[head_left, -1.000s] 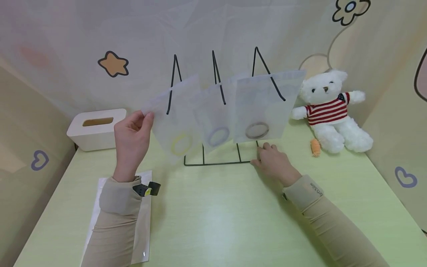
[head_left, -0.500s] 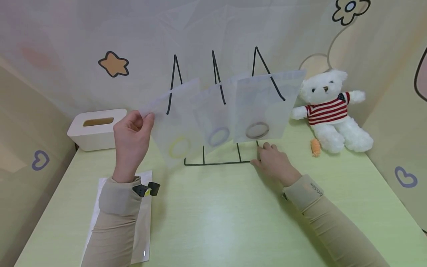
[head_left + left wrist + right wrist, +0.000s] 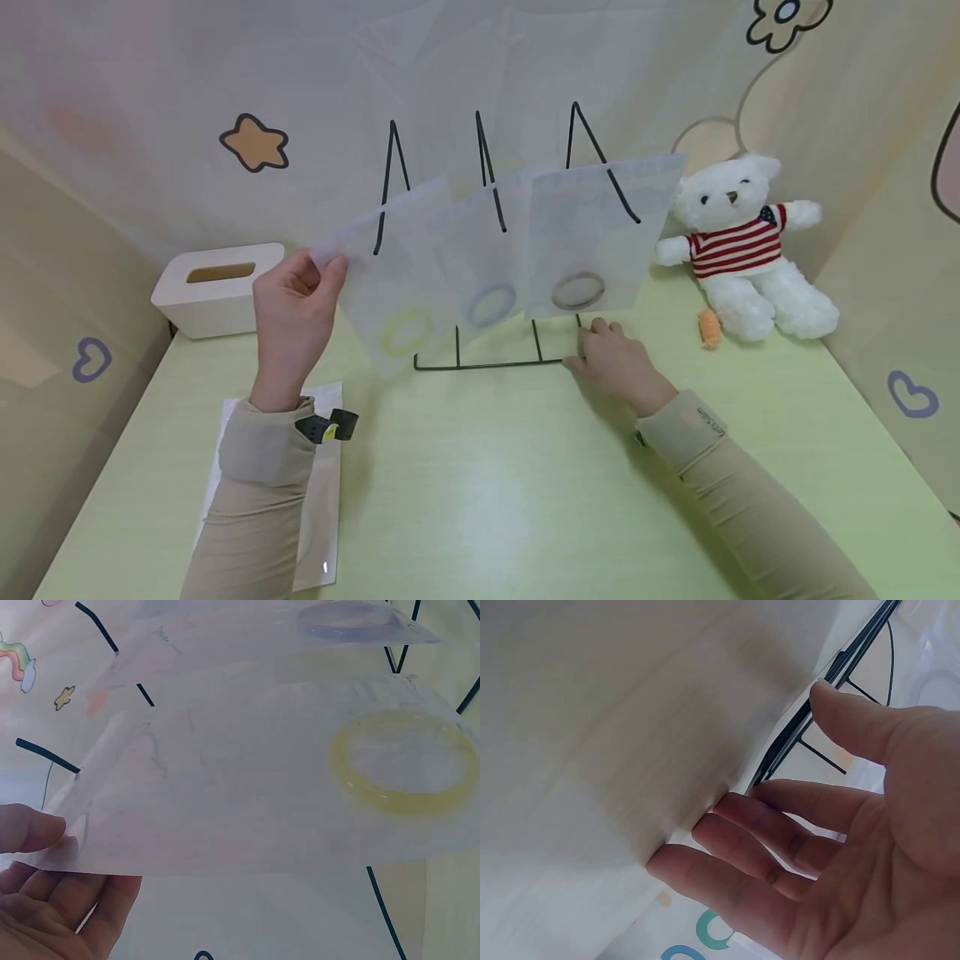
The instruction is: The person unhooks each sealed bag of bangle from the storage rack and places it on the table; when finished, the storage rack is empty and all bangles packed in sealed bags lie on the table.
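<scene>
In the head view, my left hand [image 3: 296,321] pinches the upper left corner of a frosted plastic bag [image 3: 397,267] between thumb and fingers. This bag hangs from the left hook of a black wire rack [image 3: 495,365], and a yellow ring [image 3: 375,798] shows through it. A middle bag [image 3: 472,254] with a bluish-grey ring and a right bag [image 3: 581,221] with a brownish ring hang from the other two hooks. My right hand [image 3: 618,367] holds the front right corner of the rack's base, thumb against the front bar and fingertips down at the table in the right wrist view.
A white tissue box [image 3: 217,300] stands at the back left. Flat white packaging [image 3: 318,500] lies under my left forearm. At the back right sits a white teddy bear [image 3: 738,250] in a striped shirt, a small orange object [image 3: 708,329] near its feet.
My left hand has shifted very slightly left with the bag corner, and the lower part of that bag has swung a little left and down. My right hand stays on the rack's corner.
</scene>
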`<state>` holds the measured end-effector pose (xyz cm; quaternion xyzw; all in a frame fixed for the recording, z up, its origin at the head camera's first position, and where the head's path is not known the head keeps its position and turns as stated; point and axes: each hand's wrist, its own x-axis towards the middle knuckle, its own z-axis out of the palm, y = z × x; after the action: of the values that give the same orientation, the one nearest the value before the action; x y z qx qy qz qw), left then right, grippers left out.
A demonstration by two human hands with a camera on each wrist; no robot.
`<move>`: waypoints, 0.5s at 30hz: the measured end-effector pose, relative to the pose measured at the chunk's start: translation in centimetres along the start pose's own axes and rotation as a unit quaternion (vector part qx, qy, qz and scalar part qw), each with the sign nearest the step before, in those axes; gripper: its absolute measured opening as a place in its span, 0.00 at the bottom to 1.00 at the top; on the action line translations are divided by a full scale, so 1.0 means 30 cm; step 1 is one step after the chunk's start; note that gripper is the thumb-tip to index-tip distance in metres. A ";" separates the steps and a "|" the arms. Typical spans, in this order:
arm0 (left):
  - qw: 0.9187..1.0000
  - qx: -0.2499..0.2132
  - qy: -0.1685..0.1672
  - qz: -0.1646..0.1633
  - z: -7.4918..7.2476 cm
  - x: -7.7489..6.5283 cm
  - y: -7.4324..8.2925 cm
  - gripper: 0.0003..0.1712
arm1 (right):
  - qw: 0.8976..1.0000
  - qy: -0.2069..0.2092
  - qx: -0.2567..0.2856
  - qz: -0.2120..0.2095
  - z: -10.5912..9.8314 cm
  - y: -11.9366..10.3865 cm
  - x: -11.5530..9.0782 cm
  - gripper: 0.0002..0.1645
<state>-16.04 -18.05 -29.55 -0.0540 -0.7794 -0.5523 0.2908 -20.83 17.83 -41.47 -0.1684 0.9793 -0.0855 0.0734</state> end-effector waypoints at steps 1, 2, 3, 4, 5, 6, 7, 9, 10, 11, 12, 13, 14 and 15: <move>1.000 0.003 0.001 0.000 -0.001 0.000 0.001 0.12 | 1.000 0.000 0.000 0.000 -0.001 0.001 0.001 0.27; 1.000 0.003 0.001 0.000 -0.001 0.000 0.001 0.12 | 1.000 0.000 0.000 0.001 0.000 0.001 0.001 0.27; 1.000 0.004 0.000 -0.002 -0.002 0.000 0.002 0.12 | 1.000 0.000 0.000 0.001 -0.001 0.001 0.001 0.27; 1.000 0.004 -0.001 -0.003 -0.002 0.000 0.003 0.12 | 1.000 0.000 0.000 0.001 -0.001 0.001 0.001 0.27; 1.000 0.005 -0.003 -0.005 -0.003 -0.001 0.003 0.13 | 1.000 0.000 0.000 0.000 -0.001 0.001 0.001 0.27; 1.000 0.006 -0.005 -0.007 -0.004 -0.003 0.004 0.13 | 1.000 0.000 -0.001 0.000 -0.001 0.000 0.001 0.27; 1.000 0.007 -0.006 -0.008 -0.004 -0.004 0.004 0.13 | 1.000 0.000 -0.001 0.000 0.000 0.001 0.001 0.28; 1.000 0.008 -0.008 -0.010 -0.006 -0.006 0.004 0.13 | 1.000 -0.001 -0.002 0.001 0.000 0.000 0.001 0.28; 1.000 0.011 -0.009 -0.010 -0.006 -0.006 0.004 0.13 | 1.000 -0.002 -0.003 0.001 0.000 0.001 0.001 0.28; 1.000 0.012 -0.008 -0.011 -0.006 -0.007 0.003 0.13 | 1.000 -0.002 -0.003 0.002 0.001 0.002 0.002 0.28; 1.000 0.013 -0.007 -0.012 -0.006 -0.007 0.003 0.13 | 1.000 -0.003 -0.004 0.002 0.001 0.002 0.002 0.28; 1.000 0.012 -0.006 -0.012 -0.006 -0.007 0.002 0.13 | 1.000 -0.003 -0.004 0.002 0.002 0.003 0.002 0.28; 1.000 0.013 -0.006 -0.012 -0.006 -0.007 0.002 0.13 | 1.000 -0.004 -0.004 0.002 0.002 0.003 0.002 0.28; 1.000 0.013 -0.004 -0.012 -0.007 -0.008 0.002 0.12 | 1.000 -0.004 -0.005 0.002 0.002 0.003 0.002 0.29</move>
<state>-15.74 -18.16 -29.58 -0.0429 -0.7884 -0.5453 0.2814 -20.91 17.89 -41.55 -0.1668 0.9797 -0.0802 0.0767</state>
